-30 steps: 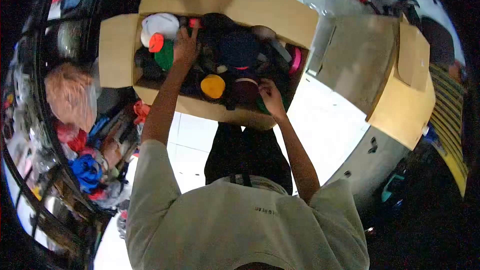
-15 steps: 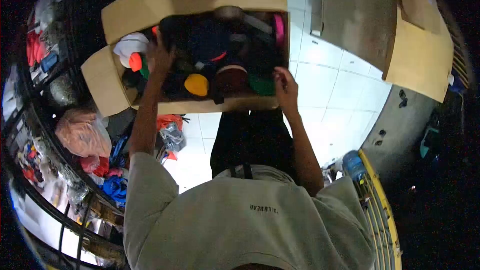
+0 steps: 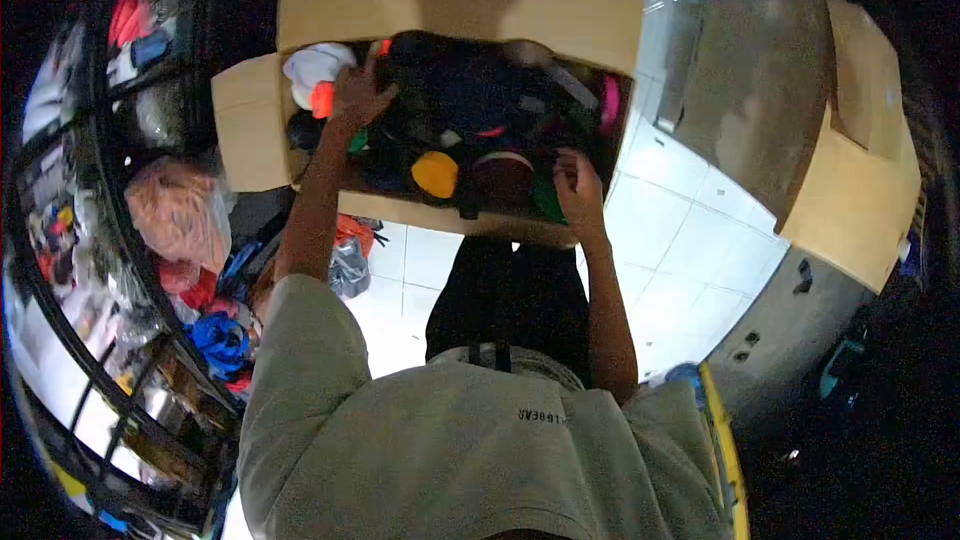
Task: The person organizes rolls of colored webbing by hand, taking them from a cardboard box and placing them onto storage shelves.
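A large open cardboard box [image 3: 430,208] in front of me is packed with caps, mostly dark ones. My left hand [image 3: 362,98] is over its left side, fingers apart, beside a white cap [image 3: 318,68] and a bright orange piece [image 3: 322,100]. Closer to the box's front wall lie a yellow cap [image 3: 435,175], a maroon cap [image 3: 503,176] and a green cap [image 3: 547,200]. At the front right corner, my right hand [image 3: 580,190] is by the green cap, its fingers loosely bent and nothing visible in them. A pink rim [image 3: 610,105] shows along the right wall.
More cardboard [image 3: 735,90] stands on the tiled floor to the right. Plastic bags [image 3: 180,215] and bundled cloth [image 3: 218,340] crowd the left, by a dark metal rack [image 3: 60,350]. A yellow rail [image 3: 722,440] is near my right side.
My view has shifted, so the box sits further right and slightly lower. My left hand's fingers have spread beside the white cap. My right hand stays at the box's front right corner.
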Demonstrator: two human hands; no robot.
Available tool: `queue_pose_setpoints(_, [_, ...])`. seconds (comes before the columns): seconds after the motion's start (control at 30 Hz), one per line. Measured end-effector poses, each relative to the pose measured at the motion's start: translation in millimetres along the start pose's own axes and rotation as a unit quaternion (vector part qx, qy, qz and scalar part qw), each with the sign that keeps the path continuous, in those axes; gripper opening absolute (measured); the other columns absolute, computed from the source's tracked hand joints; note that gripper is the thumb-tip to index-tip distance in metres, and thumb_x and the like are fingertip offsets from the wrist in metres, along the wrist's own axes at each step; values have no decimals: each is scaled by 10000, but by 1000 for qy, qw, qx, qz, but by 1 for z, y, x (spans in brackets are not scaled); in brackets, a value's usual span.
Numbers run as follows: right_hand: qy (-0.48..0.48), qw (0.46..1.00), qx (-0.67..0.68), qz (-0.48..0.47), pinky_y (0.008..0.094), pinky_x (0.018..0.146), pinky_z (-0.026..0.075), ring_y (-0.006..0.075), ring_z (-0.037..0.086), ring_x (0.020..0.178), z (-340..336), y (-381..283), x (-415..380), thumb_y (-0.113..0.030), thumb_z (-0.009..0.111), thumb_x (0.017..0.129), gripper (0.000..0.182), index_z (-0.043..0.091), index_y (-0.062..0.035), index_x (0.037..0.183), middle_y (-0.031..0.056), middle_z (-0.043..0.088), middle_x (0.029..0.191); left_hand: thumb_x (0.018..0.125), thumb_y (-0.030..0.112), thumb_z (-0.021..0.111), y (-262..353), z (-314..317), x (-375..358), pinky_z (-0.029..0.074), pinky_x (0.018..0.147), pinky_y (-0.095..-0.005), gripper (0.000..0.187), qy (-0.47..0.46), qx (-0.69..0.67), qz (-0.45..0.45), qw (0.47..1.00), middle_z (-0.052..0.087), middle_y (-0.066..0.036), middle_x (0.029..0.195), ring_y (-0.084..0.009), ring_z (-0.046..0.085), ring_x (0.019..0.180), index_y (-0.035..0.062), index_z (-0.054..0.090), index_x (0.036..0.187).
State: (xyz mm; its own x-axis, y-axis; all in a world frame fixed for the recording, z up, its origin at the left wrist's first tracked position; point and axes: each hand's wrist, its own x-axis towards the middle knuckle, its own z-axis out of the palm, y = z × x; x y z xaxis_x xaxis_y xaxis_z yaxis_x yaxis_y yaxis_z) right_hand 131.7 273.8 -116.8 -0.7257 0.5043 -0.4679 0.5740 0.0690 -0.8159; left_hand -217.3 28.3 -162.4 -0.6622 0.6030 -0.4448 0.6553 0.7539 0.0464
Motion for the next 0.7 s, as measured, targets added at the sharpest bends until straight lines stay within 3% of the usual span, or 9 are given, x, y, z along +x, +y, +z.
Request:
queue_pose_setpoints(0.1, [-22,998,-41,-43,395,952,456,348,598,1079,6,3,-10,-130,575,912,312,560,-5,1197,203,607,1165,813,575,606,-3,-10,0,407,949,-514,934,-21,-51,-56,997,595,-299,1090,-455,539,1046,118,179,1507])
queue_pose_setpoints(0.17, [-10,992,-75,-100,370,910,470,292,613,1030,14,17,-14,-129,564,930,291,564,-7,1194,174,627,1104,811,565,614,-2,-19,-4,407,963,-499,921,60,-103,-41,992,555,-303,1168,-440,519,1113,73,208,1476])
queue_pose_setpoints(0.2, [12,984,-102,-144,345,869,484,236,628,981,16,21,-16,-128,552,947,272,568,-10,1191,146,647,1044,793,482,685,6,-42,-7,392,1000,-485,911,-32,-217,-119,969,493,-293,1263,-428,476,1189,28,234,1442])
queue_pose_setpoints(0.23, [-1,983,-108,-151,345,869,484,236,628,981,15,14,-16,-128,552,947,272,568,-10,1191,146,647,1044,793,482,685,-3,-20,-7,392,1000,-485,911,-30,-225,-132,965,493,-293,1263,-428,476,1189,28,234,1442])
queue_pose_setpoints(0.3, [-21,991,-125,-49,344,894,474,240,623,1007,13,0,-20,-117,552,951,258,573,-13,1186,152,647,1042,768,389,749,-10,15,-12,372,1042,-478,908,159,-274,29,948,446,-286,1324,-437,444,1239,26,242,1428])
queue_pose_setpoints(0.37, [-24,989,-144,-21,340,905,463,241,619,1009,15,-17,-22,-118,539,961,251,574,-20,1189,143,648,1035,739,306,789,-14,14,-21,359,1068,-467,960,181,-288,53,939,409,-288,1364,-427,433,1270,71,202,1461])
queue_pose_setpoints(0.5, [-8,992,-117,-33,385,914,462,323,625,1013,13,-27,-21,-76,565,900,299,577,-19,1193,178,643,1093,773,226,760,-2,-6,-46,441,989,-472,1003,87,-375,14,923,543,-294,1242,-446,553,1124,174,96,1522])
queue_pose_setpoints(0.57, [-27,985,-162,-52,305,886,461,179,616,974,10,-38,-20,-89,551,954,274,557,-22,1220,108,649,1066,801,155,709,7,-20,-60,473,918,-485,952,149,-364,64,917,606,-267,1127,-442,595,1026,199,99,1529])
queue_pose_setpoints(0.7, [-28,994,-93,-49,332,827,503,228,636,985,14,-86,-21,-70,576,917,314,560,-34,1229,147,653,1080,797,49,647,28,-92,-121,494,837,-481,878,126,-259,7,958,647,-214,1032,-388,630,938,235,192,1525])
